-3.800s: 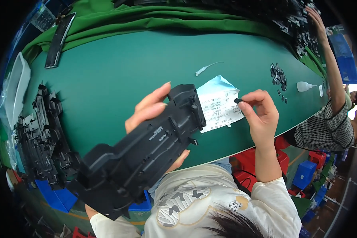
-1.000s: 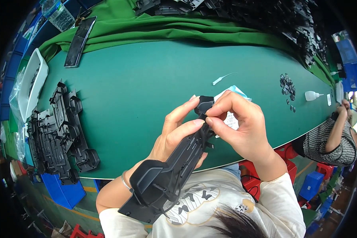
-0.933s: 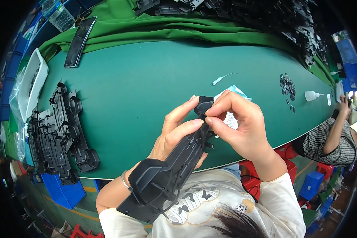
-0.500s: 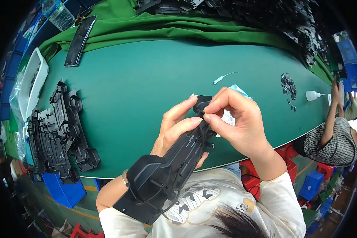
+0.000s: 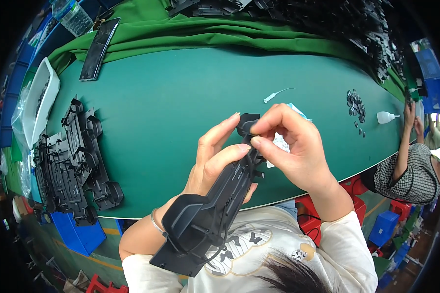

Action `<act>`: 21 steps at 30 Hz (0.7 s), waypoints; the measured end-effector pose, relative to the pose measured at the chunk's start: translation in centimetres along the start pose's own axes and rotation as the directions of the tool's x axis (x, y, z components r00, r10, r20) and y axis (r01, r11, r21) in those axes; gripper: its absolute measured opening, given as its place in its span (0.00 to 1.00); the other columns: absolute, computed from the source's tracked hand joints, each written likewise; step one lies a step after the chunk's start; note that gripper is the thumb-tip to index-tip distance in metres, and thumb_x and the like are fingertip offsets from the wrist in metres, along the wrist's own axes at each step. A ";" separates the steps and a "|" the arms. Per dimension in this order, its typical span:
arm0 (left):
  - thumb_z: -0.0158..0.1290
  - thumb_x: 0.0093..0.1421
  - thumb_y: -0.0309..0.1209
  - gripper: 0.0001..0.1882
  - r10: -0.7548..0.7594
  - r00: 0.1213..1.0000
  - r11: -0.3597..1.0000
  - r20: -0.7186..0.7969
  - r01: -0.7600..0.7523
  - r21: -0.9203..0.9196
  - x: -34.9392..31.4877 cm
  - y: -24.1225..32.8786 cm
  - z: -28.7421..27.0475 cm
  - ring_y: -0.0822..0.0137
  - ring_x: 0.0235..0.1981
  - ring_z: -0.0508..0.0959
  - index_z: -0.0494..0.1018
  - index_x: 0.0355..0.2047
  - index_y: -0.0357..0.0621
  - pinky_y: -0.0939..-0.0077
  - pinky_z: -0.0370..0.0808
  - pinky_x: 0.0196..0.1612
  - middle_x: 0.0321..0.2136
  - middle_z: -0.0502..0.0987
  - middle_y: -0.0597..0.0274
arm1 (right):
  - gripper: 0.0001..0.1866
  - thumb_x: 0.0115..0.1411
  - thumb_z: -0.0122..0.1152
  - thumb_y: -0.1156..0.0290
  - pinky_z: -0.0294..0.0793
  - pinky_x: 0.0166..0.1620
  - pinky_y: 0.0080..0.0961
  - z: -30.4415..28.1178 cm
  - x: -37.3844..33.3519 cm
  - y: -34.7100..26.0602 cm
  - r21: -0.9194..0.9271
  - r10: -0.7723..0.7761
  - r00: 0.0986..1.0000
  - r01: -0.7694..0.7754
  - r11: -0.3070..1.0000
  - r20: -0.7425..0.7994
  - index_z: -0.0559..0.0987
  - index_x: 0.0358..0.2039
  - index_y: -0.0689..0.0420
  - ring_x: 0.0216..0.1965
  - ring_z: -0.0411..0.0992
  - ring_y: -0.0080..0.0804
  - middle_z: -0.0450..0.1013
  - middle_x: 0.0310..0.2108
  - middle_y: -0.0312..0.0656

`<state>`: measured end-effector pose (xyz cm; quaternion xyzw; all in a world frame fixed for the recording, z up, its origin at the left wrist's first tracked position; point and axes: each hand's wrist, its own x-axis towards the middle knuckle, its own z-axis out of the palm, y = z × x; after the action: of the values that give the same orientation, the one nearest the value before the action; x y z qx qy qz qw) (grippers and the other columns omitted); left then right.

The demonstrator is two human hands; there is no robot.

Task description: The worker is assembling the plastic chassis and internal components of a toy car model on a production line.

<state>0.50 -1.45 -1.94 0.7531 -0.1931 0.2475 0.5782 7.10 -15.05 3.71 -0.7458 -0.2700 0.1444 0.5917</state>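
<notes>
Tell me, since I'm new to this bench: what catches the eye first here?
A long black plastic part held up at the centre, the left hand under it and the right hand pinching its top end. Beyond that, a stack of similar black parts lies at the left of the green table.

A single view comes from a wide fisheye camera worn on the person's head, the left one of a side-by-side pair. It looks steeply down and forward over the person's own chest and hair at the lower edge, onto the green bench [image 5: 171, 97] that fills the middle. The left hand [image 5: 215, 161] and right hand [image 5: 293, 146] sit close under the lens, near the centre, with the forearms entering from below. The bench's straight edges bow toward the dark round rim. At the far right edge another person's sleeve [image 5: 410, 171] shows. No second view is given, so nothing is shared between views.
</notes>
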 end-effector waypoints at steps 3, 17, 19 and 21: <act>0.60 0.38 0.32 0.33 0.009 1.000 0.999 -0.015 -0.010 -0.034 0.0 -0.1 0.1 0.47 0.50 0.59 0.55 0.43 0.45 0.58 0.60 0.49 0.47 0.54 0.39 | 0.07 0.46 0.54 0.80 0.66 0.29 0.17 -0.3 -0.2 0.2 0.065 0.003 1.000 -0.002 0.998 -0.015 0.67 0.27 0.63 0.25 0.66 0.22 0.67 0.24 0.38; 0.58 0.37 0.26 0.33 -0.033 0.999 0.999 -0.009 0.033 -0.038 0.7 0.9 -0.3 0.47 0.50 0.59 0.54 0.43 0.45 0.59 0.60 0.50 0.47 0.53 0.39 | 0.05 0.47 0.53 0.79 0.65 0.27 0.17 0.2 -0.1 0.0 -0.053 -0.018 1.000 0.018 0.998 -0.004 0.67 0.22 0.64 0.23 0.65 0.24 0.62 0.22 0.39; 0.56 0.36 0.19 0.33 -0.054 0.999 0.997 0.006 0.054 -0.061 0.8 1.1 -0.4 0.47 0.50 0.59 0.54 0.43 0.45 0.60 0.60 0.51 0.47 0.51 0.41 | 0.05 0.46 0.53 0.79 0.65 0.27 0.17 0.3 -0.1 0.1 -0.057 -0.025 1.000 0.024 0.998 -0.007 0.67 0.22 0.64 0.23 0.65 0.24 0.62 0.22 0.39; 0.56 0.36 0.19 0.33 -0.052 0.999 0.997 0.013 0.052 -0.063 0.8 1.1 -0.5 0.46 0.50 0.59 0.54 0.43 0.45 0.60 0.61 0.50 0.47 0.51 0.41 | 0.05 0.46 0.53 0.80 0.65 0.27 0.17 0.4 -0.1 0.2 -0.062 -0.031 0.999 0.031 0.998 -0.010 0.67 0.22 0.64 0.22 0.65 0.24 0.62 0.22 0.39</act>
<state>0.43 -1.30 -0.48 0.7406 -0.1845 0.2217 0.6069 6.91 -14.84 3.42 -0.7601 -0.2825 0.1227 0.5722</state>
